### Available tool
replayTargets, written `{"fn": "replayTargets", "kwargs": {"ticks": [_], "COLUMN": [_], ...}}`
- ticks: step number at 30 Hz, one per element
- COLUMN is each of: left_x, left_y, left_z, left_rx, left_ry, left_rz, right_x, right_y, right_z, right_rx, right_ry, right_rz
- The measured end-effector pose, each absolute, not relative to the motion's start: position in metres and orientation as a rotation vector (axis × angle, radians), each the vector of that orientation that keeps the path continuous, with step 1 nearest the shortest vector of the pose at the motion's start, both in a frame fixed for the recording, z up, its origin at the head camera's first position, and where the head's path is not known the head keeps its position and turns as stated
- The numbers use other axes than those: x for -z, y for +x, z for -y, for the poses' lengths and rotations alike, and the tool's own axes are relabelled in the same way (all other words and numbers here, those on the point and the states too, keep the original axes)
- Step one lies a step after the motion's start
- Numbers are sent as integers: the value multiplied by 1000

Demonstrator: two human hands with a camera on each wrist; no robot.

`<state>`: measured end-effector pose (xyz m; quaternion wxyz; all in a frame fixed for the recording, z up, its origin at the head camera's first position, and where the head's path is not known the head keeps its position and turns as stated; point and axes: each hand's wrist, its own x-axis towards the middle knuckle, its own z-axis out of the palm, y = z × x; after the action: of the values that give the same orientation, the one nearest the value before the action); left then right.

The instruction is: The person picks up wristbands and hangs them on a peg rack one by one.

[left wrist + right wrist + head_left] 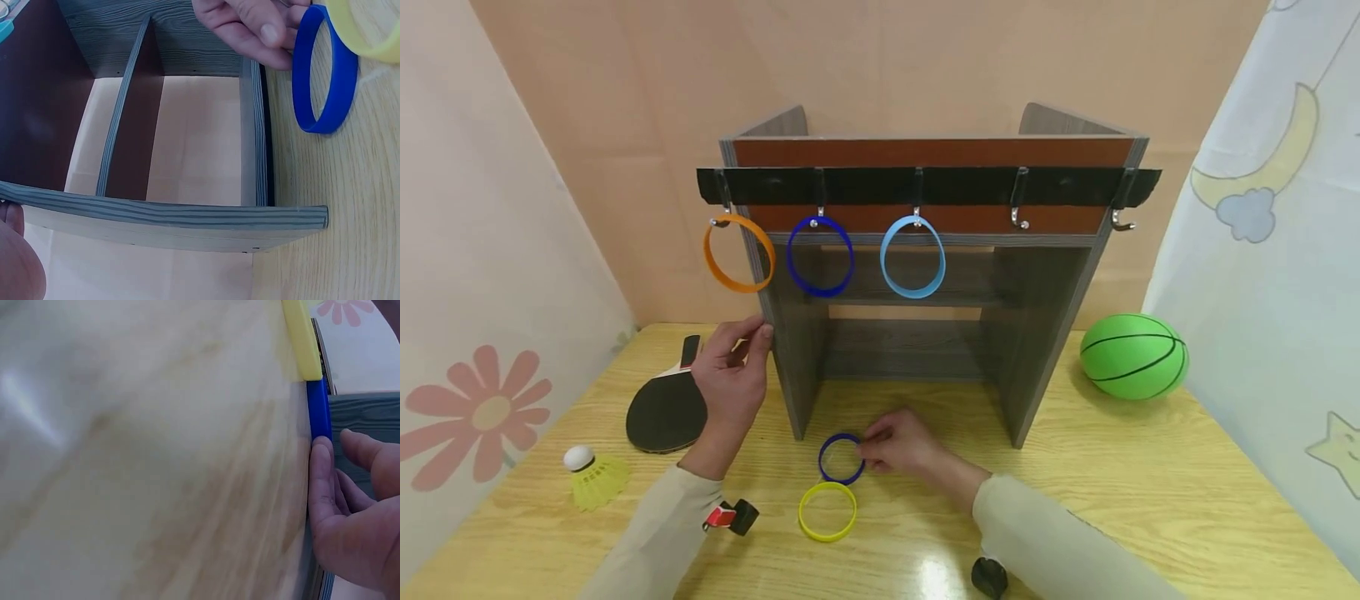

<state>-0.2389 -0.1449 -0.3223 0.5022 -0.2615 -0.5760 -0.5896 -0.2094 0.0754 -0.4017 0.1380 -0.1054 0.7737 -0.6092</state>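
Closest in, the flat yellow plastic ring lies on the pale wooden table, just in front of the grey wood-grain rack with its black hook rail, which I'll use as the landmark. Next, the right hand pinches the rim of the dark blue plastic ring, fingertips curled on its right edge; the ring sits on the table in front of the rack's open bay, just behind the yellow one, and seems to touch it in the wrist views. That's a thin edge grip, so my worry is that the band could flex and slip free, or drag across the yellow ring and nudge it. The left hand is curled round the rack's left front panel, thumb and fingers on the edge. If that hold loosens, the rack could shift. Up on the rail hang an orange ring, another dark blue ring and a light blue ring; a jolt could swing them off the small hooks.
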Motion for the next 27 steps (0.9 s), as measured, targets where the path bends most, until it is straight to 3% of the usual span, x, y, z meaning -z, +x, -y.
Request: {"fn": "replayTargets", "kwargs": {"ticks": [27], "left_x": [308], "left_y": [-223], "left_z": [140], "left_rx": [1464], "left_ry": [-703], "left_rz": [1369], "right_x": [398], "right_y": [-209], "right_z": [-72], "right_rx": [1674], "right_ry": [-289], "right_rz": [-2306]}}
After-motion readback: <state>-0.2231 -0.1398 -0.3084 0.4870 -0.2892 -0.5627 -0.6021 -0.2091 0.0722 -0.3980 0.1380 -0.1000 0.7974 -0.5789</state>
